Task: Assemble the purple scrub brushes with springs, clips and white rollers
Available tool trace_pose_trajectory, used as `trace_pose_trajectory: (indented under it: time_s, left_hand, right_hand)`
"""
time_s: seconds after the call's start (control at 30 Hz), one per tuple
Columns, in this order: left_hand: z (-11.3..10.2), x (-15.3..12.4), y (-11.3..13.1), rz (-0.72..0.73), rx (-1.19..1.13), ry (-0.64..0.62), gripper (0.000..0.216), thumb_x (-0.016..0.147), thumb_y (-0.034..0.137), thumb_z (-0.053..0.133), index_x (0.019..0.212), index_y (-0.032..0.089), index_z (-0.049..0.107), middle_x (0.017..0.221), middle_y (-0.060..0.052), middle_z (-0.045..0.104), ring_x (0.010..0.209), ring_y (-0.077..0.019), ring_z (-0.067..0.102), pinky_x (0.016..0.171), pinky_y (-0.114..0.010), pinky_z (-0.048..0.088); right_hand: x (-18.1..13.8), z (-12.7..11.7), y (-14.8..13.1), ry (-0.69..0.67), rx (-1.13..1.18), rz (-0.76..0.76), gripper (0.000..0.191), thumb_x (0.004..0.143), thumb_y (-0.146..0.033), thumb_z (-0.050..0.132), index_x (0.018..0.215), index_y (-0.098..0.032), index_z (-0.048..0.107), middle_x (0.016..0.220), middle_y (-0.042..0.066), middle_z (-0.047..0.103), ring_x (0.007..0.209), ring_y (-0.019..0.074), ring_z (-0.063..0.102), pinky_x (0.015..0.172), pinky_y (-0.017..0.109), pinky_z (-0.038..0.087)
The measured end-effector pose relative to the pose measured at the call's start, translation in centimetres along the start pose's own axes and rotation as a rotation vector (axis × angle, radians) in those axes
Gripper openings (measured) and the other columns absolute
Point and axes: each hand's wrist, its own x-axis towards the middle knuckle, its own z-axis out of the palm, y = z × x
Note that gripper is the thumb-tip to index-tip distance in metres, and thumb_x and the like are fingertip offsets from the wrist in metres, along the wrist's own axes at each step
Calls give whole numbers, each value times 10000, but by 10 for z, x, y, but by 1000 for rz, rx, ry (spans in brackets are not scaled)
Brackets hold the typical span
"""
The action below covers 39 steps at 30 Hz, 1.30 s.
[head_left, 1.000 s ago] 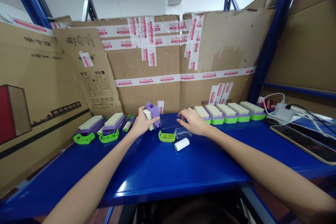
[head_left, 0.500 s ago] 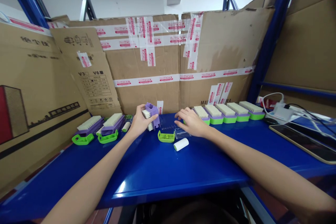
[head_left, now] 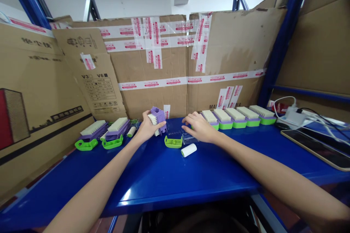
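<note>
Left hand (head_left: 146, 130) grips a purple plastic brush body (head_left: 162, 119) between thumb and fingers, the thumb across its near face. The body stands on end, tilted, above the blue shelf; its pale, tufted bristles face the palm and its hollow end points up. Right hand (head_left: 201, 127) is palm down, fingers loosely bent, wrist low; a sliver of green shows under the fingers, but whether they pinch it cannot be told. Both forearms are bare and reach forward, converging.

Between and below the hands: a thin coiled wire spring (head_left: 175, 133); a glossy, curved green plastic end cover (head_left: 173, 142); a clear, rigid plastic box (head_left: 188, 139) touching or nearly touching the cover; and a smooth white cylinder (head_left: 189, 150) with a green end, lying on its side.

Right: a row of five block brushes (head_left: 235, 114), bristles up, purple over green. Left: two purple brushes (head_left: 117, 125) with green covers in front. Surface: smooth, reflective blue shelf (head_left: 164, 178).
</note>
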Motion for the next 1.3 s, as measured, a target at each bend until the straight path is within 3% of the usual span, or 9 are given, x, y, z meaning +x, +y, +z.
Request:
trace_pose_trajectory:
  time_s: [0.13, 0.33, 0.5, 0.67, 0.93, 1.13, 1.3]
  left_hand:
    - [0, 1, -2, -11, -10, -8, 967, 752, 543, 900, 1417, 197, 288, 1422, -227, 636, 1311, -358, 680, 1150, -532, 501]
    - [-6, 0, -2, -26, 21, -145, 905, 783, 562, 869, 1393, 202, 305, 1299, -182, 702, 1256, -360, 707, 1097, -511, 547]
    - [-9, -1, 0, -3, 67, -141, 902, 740, 549, 900, 1368, 209, 348, 1238, -161, 735, 1159, -356, 747, 1040, -500, 577]
    - [-8, -6, 5, 24, 228, -144, 784, 819, 593, 814, 1350, 212, 381, 1127, -153, 771, 1071, -391, 779, 923, -481, 602]
    - [-7, -11, 12, 64, 348, -98, 721, 840, 663, 778, 1298, 236, 422, 1133, -176, 786, 1055, -422, 788, 840, -439, 589]
    - [-7, -11, 10, 77, 333, -94, 726, 859, 661, 760, 1318, 227, 403, 1226, -198, 751, 1133, -432, 760, 890, -472, 581]
    - [-2, -13, 10, 73, 283, -54, 715, 859, 611, 783, 1295, 215, 379, 1364, -217, 657, 1256, -405, 705, 973, -469, 567]
  right_hand:
    - [0, 0, 0, 1, 3, 4, 212, 1105, -376, 567, 1125, -193, 673, 1033, 93, 706, 1001, 271, 548, 909, 398, 408]
    - [0, 0, -1, -4, -14, 3, 211, 1104, -369, 572, 1128, -187, 675, 1035, 97, 712, 1006, 275, 554, 917, 401, 417]
    - [0, -1, -1, -12, -12, 3, 214, 1107, -371, 561, 1132, -194, 678, 1039, 100, 714, 1013, 276, 557, 915, 408, 416]
    - [0, -1, -2, -13, -14, 1, 211, 1106, -371, 576, 1131, -185, 674, 1041, 93, 713, 1016, 272, 551, 921, 400, 412]
    - [0, -2, -3, -20, 3, 1, 210, 1111, -373, 553, 1119, -201, 674, 1043, 92, 714, 1014, 271, 560, 906, 396, 409]
    - [0, -5, -7, -3, -9, -4, 250, 1126, -393, 508, 1131, -206, 675, 1067, 98, 713, 1022, 273, 559, 910, 400, 410]
    - [0, -15, -23, 43, -61, -138, 309, 1151, -366, 431, 1167, -193, 687, 1091, 114, 721, 1004, 266, 567, 894, 408, 397]
